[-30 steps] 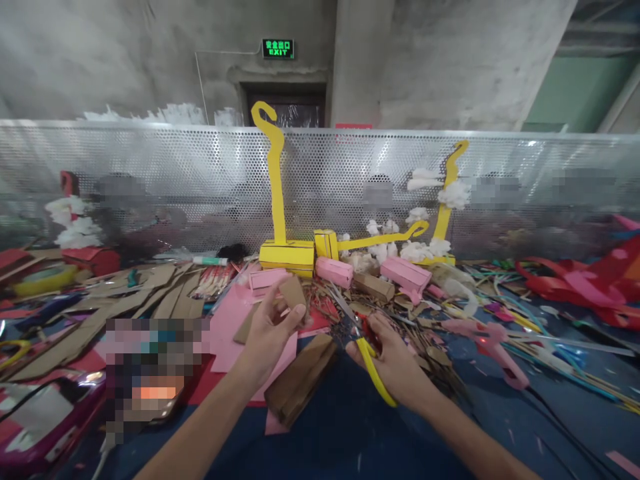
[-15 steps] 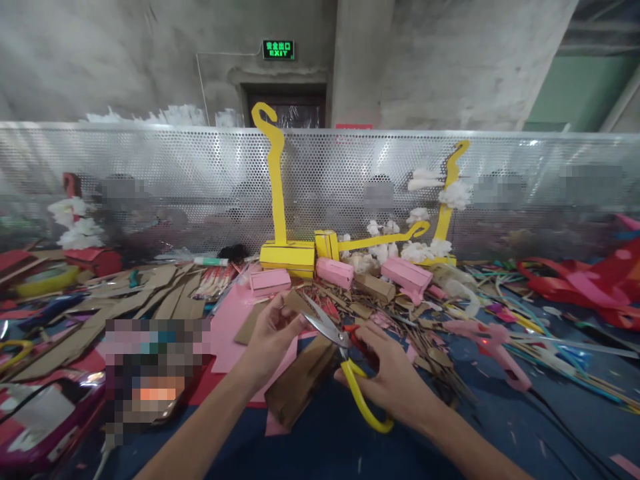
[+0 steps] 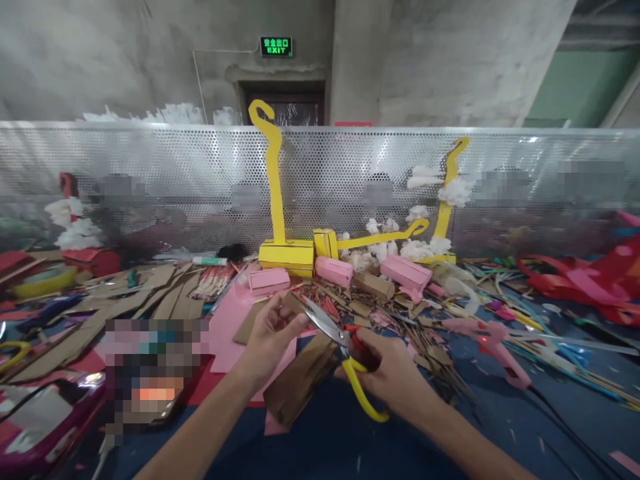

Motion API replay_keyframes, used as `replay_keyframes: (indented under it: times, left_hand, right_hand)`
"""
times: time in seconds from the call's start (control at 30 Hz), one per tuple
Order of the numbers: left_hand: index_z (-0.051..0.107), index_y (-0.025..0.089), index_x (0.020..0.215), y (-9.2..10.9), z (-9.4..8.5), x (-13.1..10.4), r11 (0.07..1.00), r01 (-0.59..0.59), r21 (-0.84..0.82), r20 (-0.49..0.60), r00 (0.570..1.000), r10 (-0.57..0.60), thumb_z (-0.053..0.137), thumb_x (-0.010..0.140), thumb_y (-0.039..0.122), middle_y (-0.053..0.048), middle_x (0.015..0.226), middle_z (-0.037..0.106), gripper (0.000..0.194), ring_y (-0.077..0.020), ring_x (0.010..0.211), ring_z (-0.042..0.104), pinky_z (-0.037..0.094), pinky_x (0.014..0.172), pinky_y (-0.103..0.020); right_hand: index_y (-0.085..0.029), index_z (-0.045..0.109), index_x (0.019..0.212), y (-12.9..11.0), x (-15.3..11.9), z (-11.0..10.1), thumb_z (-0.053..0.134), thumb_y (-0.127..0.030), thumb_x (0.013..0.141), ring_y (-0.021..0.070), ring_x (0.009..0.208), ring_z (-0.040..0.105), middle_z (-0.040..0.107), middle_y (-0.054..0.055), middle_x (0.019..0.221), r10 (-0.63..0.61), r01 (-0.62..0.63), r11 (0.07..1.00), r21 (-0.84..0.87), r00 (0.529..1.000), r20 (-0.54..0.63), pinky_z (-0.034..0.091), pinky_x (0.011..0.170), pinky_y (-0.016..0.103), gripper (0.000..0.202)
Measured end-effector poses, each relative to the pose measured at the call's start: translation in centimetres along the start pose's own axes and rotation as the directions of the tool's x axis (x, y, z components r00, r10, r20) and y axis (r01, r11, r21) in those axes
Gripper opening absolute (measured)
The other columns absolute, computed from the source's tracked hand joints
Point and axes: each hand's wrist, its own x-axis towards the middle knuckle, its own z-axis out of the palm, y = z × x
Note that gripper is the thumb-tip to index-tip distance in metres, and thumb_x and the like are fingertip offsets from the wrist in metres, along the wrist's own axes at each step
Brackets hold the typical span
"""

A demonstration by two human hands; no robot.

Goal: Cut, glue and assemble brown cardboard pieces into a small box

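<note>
Low in the middle of the head view, my left hand (image 3: 273,337) pinches a small piece of brown cardboard (image 3: 293,305). The scissors (image 3: 325,321) have one red and one yellow handle; my right hand (image 3: 383,367) is closed on them, and their blades point up and left beside that cardboard. Whether the blades touch it is hard to tell. Below the blades a folded brown cardboard piece (image 3: 300,383) lies on the blue table (image 3: 320,453), partly over pink sheets (image 3: 225,333). Three pink boxes, one of them a pink box (image 3: 269,281), rest behind my hands.
Yellow hook-shaped pieces on boxes (image 3: 287,255) stand at the back before a perforated metal panel (image 3: 200,173). A pink glue gun (image 3: 500,347) with a black cord lies right. Cardboard strips (image 3: 170,293), a blurred-out phone and a purple case (image 3: 55,427) lie left. Cardboard scraps surround the middle.
The scissors' handles have drawn slightly closer together, the yellow one moving up and left. My left hand and its cardboard have barely moved. The view has shifted slightly.
</note>
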Motion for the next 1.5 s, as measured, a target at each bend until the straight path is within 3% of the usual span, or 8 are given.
replay_keyframes:
  times: [0.23, 0.37, 0.5, 0.6, 0.87, 0.97, 1.23, 1.5]
  left_hand:
    - [0.065, 0.02, 0.102, 0.24, -0.23, -0.14, 1.0, 0.011, 0.024, -0.027, 1.0, -0.01, 0.076, 0.086, 0.027, -0.001, 0.093, 0.072, 0.021, -0.0157, 0.087, 0.067, 0.052, 0.087, -0.03]
    - [0.066, 0.02, 0.102, 0.34, -0.25, -0.07, 1.0, 0.012, 0.026, -0.034, 0.999, -0.011, 0.076, 0.086, 0.026, -0.001, 0.09, 0.073, 0.02, -0.0149, 0.084, 0.067, 0.053, 0.084, -0.028]
    - [0.067, 0.02, 0.104, 0.35, -0.33, 0.08, 1.0, 0.006, 0.018, -0.048, 0.999, -0.006, 0.077, 0.085, 0.027, -0.004, 0.098, 0.074, 0.023, -0.0182, 0.093, 0.069, 0.052, 0.09, -0.032]
    - [0.067, 0.022, 0.108, 0.4, -0.28, 0.07, 1.0, -0.003, 0.013, -0.019, 1.0, 0.003, 0.076, 0.087, 0.027, -0.003, 0.098, 0.074, 0.023, -0.0177, 0.094, 0.069, 0.053, 0.088, -0.031]
    - [0.067, 0.023, 0.109, 0.62, -0.1, -0.2, 0.999, -0.023, 0.033, 0.039, 0.999, 0.022, 0.074, 0.089, 0.023, -0.002, 0.1, 0.074, 0.022, -0.0162, 0.097, 0.067, 0.051, 0.091, -0.027]
    - [0.068, 0.022, 0.105, 0.48, -0.1, -0.28, 0.999, -0.02, 0.036, 0.032, 0.999, 0.019, 0.075, 0.087, 0.021, -0.001, 0.094, 0.073, 0.019, -0.0152, 0.09, 0.067, 0.053, 0.085, -0.026]
    - [0.069, 0.022, 0.105, 0.24, 0.48, -0.29, 1.0, -0.01, -0.02, -0.01, 1.0, 0.01, 0.081, 0.082, 0.022, 0.001, 0.087, 0.074, 0.026, -0.0145, 0.085, 0.068, 0.054, 0.083, -0.027]
    - [0.066, 0.02, 0.095, -0.29, 0.2, -0.12, 0.999, -0.008, -0.032, -0.054, 0.999, 0.006, 0.082, 0.08, 0.023, 0.0, 0.092, 0.076, 0.022, -0.0134, 0.087, 0.068, 0.053, 0.084, -0.026]
  right_hand:
    - [-0.021, 0.043, 0.063, 0.47, 0.38, -0.01, 0.075, -0.042, 0.08, 0.0102, 0.056, 0.028, 0.034, -0.009, 0.057, -0.015, 0.015, 1.0, -0.001, 0.999, -0.036, 0.022, 0.05, 0.024, 0.042]
    - [-0.021, 0.047, 0.065, 0.16, 0.33, -0.17, 0.077, -0.042, 0.078, 0.0115, 0.057, 0.034, 0.041, -0.007, 0.059, -0.012, 0.01, 1.0, -0.028, 0.996, -0.085, 0.026, 0.051, 0.024, 0.039]
    - [-0.02, 0.057, 0.086, -0.19, -0.02, -0.36, 0.079, -0.037, 0.077, 0.0163, 0.069, 0.049, 0.059, -0.001, 0.08, -0.081, 0.075, 0.995, -0.063, 0.993, -0.084, 0.037, 0.06, 0.026, 0.029]
    - [-0.02, 0.057, 0.093, -0.39, -0.21, -0.44, 0.078, -0.034, 0.08, 0.0184, 0.077, 0.053, 0.062, 0.003, 0.093, -0.119, 0.115, 0.991, -0.068, 0.991, -0.061, 0.041, 0.067, 0.028, 0.029]
    - [-0.021, 0.05, 0.079, -0.33, -0.11, -0.14, 0.079, -0.043, 0.08, 0.0156, 0.068, 0.046, 0.056, -0.001, 0.08, -0.154, 0.152, 0.985, -0.084, 0.988, -0.024, 0.034, 0.06, 0.026, 0.036]
    - [-0.022, 0.044, 0.073, -0.1, -0.11, -0.04, 0.078, -0.047, 0.081, 0.0152, 0.066, 0.045, 0.054, -0.002, 0.076, -0.184, 0.179, 0.976, -0.123, 0.982, -0.031, 0.032, 0.058, 0.026, 0.043]
    - [-0.023, 0.04, 0.068, -0.04, -0.02, -0.14, 0.075, -0.053, 0.082, 0.0145, 0.061, 0.044, 0.051, -0.002, 0.071, -0.182, 0.158, 0.968, -0.193, 0.977, -0.114, 0.031, 0.056, 0.026, 0.048]
    - [-0.023, 0.043, 0.068, 0.15, 0.04, -0.23, 0.076, -0.047, 0.082, 0.0144, 0.059, 0.044, 0.052, -0.002, 0.068, -0.227, 0.183, 0.956, -0.23, 0.956, -0.184, 0.03, 0.055, 0.026, 0.043]
